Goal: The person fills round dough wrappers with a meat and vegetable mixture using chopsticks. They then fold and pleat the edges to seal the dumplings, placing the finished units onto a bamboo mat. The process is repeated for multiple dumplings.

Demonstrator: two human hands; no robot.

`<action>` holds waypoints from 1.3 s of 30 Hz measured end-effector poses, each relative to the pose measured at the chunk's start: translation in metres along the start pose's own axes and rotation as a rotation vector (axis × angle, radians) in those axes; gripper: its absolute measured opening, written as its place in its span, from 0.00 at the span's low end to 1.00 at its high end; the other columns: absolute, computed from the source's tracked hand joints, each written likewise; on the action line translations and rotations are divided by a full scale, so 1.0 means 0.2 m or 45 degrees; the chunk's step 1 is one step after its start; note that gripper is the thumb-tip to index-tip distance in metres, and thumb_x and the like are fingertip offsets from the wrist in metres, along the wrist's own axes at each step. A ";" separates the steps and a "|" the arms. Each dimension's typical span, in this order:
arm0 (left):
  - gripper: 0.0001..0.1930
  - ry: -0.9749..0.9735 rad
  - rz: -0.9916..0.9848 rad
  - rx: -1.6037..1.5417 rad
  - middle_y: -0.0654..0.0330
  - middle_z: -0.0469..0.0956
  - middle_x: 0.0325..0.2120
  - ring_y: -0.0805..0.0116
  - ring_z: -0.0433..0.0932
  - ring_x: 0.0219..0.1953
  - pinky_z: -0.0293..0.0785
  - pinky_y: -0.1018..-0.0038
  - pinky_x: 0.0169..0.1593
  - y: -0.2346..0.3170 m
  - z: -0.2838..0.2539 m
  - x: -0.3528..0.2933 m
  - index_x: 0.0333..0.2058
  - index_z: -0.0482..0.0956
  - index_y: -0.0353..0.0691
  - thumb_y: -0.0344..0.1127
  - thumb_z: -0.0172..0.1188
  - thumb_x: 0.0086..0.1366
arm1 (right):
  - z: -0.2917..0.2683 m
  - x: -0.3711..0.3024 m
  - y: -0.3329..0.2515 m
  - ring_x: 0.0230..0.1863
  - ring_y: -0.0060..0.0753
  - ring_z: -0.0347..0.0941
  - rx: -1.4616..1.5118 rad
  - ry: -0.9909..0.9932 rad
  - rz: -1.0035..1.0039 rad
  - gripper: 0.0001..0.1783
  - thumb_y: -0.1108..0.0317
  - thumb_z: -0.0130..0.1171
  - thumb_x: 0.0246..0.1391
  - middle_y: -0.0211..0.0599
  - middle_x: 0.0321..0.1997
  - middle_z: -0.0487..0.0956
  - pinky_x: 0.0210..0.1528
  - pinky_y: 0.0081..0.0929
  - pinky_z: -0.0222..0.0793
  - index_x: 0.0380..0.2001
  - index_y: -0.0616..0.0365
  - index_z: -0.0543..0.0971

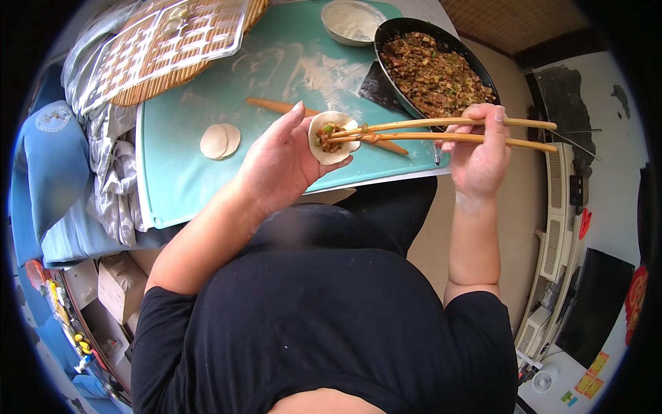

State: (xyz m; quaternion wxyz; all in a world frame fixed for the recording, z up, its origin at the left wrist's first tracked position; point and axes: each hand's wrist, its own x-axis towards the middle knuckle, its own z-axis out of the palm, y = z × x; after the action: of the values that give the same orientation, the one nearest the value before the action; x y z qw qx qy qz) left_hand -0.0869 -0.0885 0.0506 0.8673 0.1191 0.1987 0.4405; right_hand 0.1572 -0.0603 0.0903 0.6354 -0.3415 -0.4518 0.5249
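My left hand (286,162) cradles a round dumpling wrapper (336,153) on its palm and fingers. In the wrapper's middle sits a small heap of minced filling (324,138) with green bits. Closed round a pair of long wooden chopsticks (407,131), my right hand (480,152) keeps their tips pressed to the filling. Behind the wrapper a wooden rolling pin (276,105) lies on the teal mat, partly hidden by my left hand and the chopsticks. Two or so more wrappers (219,141) overlap on the mat to the left.
A black pan (381,52) of minced filling stands at the back right, beside a bowl of flour (352,22). At the far left, a white plastic tray (238,41) rests on a woven round mat (131,93). Flour dusts the teal mat (186,186).
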 end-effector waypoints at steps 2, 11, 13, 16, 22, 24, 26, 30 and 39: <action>0.27 0.033 0.031 0.007 0.52 0.70 0.47 0.60 0.69 0.51 0.62 0.64 0.57 0.00 -0.01 -0.01 0.48 0.67 0.31 0.52 0.37 0.67 | 0.01 0.00 -0.01 0.15 0.33 0.68 0.010 -0.052 -0.046 0.17 0.59 0.39 0.62 0.37 0.17 0.70 0.20 0.31 0.71 0.28 0.60 0.69; 0.26 0.055 0.077 -0.022 0.52 0.70 0.47 0.61 0.69 0.51 0.63 0.64 0.56 0.01 0.00 -0.08 0.48 0.66 0.31 0.51 0.36 0.68 | 0.07 -0.01 0.01 0.15 0.32 0.68 0.007 -0.105 -0.001 0.17 0.59 0.40 0.62 0.37 0.17 0.70 0.20 0.31 0.71 0.28 0.60 0.69; 0.26 0.054 0.084 -0.021 0.52 0.70 0.47 0.61 0.69 0.51 0.64 0.64 0.56 0.02 -0.01 -0.09 0.48 0.66 0.31 0.51 0.35 0.68 | 0.07 -0.01 0.00 0.15 0.31 0.68 0.055 -0.078 0.011 0.17 0.58 0.40 0.61 0.35 0.17 0.70 0.21 0.32 0.71 0.27 0.59 0.70; 0.26 0.031 0.080 -0.030 0.52 0.70 0.47 0.61 0.70 0.50 0.64 0.63 0.56 0.02 -0.01 -0.11 0.48 0.66 0.31 0.51 0.35 0.68 | 0.06 0.01 0.04 0.15 0.30 0.68 0.040 0.040 0.111 0.17 0.57 0.40 0.61 0.34 0.16 0.70 0.21 0.32 0.72 0.28 0.58 0.70; 0.26 0.032 0.058 -0.048 0.52 0.70 0.48 0.60 0.68 0.52 0.61 0.62 0.57 0.01 -0.01 -0.09 0.48 0.65 0.31 0.51 0.37 0.67 | 0.00 0.02 0.07 0.16 0.29 0.68 0.128 0.098 0.235 0.17 0.54 0.43 0.60 0.32 0.17 0.71 0.21 0.32 0.70 0.29 0.57 0.70; 0.28 0.085 0.063 -0.042 0.49 0.67 0.50 0.55 0.67 0.53 0.60 0.62 0.58 0.01 -0.02 -0.08 0.52 0.62 0.29 0.51 0.36 0.67 | -0.03 0.03 0.04 0.16 0.29 0.66 0.098 0.140 0.155 0.18 0.53 0.44 0.60 0.31 0.17 0.71 0.22 0.32 0.70 0.27 0.56 0.71; 0.29 0.116 0.046 -0.025 0.46 0.66 0.52 0.53 0.66 0.54 0.60 0.62 0.58 0.00 -0.01 -0.06 0.53 0.60 0.28 0.51 0.36 0.67 | -0.15 0.07 -0.02 0.16 0.29 0.66 0.224 0.267 0.059 0.18 0.53 0.44 0.60 0.31 0.16 0.70 0.23 0.34 0.70 0.27 0.56 0.71; 0.29 0.141 -0.002 0.015 0.46 0.66 0.51 0.52 0.65 0.55 0.61 0.62 0.58 -0.02 0.00 -0.02 0.53 0.61 0.28 0.51 0.36 0.67 | -0.35 0.08 -0.10 0.17 0.29 0.66 -0.020 0.628 -0.235 0.18 0.56 0.45 0.60 0.35 0.20 0.69 0.24 0.30 0.71 0.28 0.61 0.70; 0.27 0.193 -0.127 0.049 0.47 0.67 0.50 0.52 0.67 0.52 0.61 0.60 0.56 -0.08 0.06 0.16 0.51 0.62 0.29 0.49 0.34 0.68 | -0.58 0.04 -0.08 0.19 0.25 0.68 -0.497 0.613 -0.302 0.17 0.58 0.44 0.60 0.35 0.20 0.69 0.23 0.24 0.73 0.29 0.64 0.70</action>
State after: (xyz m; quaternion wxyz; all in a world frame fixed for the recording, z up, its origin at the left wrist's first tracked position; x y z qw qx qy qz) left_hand -0.0529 -0.0733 0.0478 0.8682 0.0921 0.2777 0.4007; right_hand 0.2712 -0.0505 0.0650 0.7032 -0.5160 -0.4176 0.2548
